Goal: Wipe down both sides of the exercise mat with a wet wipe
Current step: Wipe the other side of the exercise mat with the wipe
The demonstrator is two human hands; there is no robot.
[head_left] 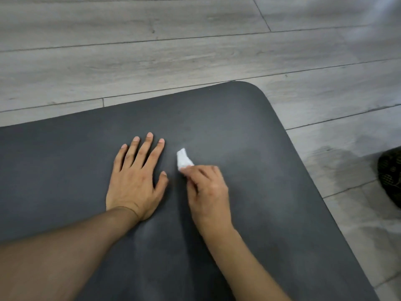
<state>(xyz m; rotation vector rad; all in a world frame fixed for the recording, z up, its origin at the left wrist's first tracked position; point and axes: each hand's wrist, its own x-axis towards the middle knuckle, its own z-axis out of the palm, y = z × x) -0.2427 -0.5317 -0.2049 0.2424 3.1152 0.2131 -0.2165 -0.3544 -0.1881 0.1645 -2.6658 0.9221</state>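
Observation:
A dark grey exercise mat (249, 131) lies flat on the floor, with its rounded far right corner in view. My left hand (135, 179) rests flat on the mat, fingers spread and straight. Just right of it, my right hand (208, 190) holds a small crumpled white wet wipe (183, 159) in curled fingers. The wipe sticks out past my fingers and lies against the mat surface. Faint pale streaks show on the mat around both hands.
Grey wood-look plank flooring (195, 51) surrounds the mat on the far and right sides. A dark patterned object (390, 174) sits at the right edge of the view, off the mat. A darker patch marks the floor next to it.

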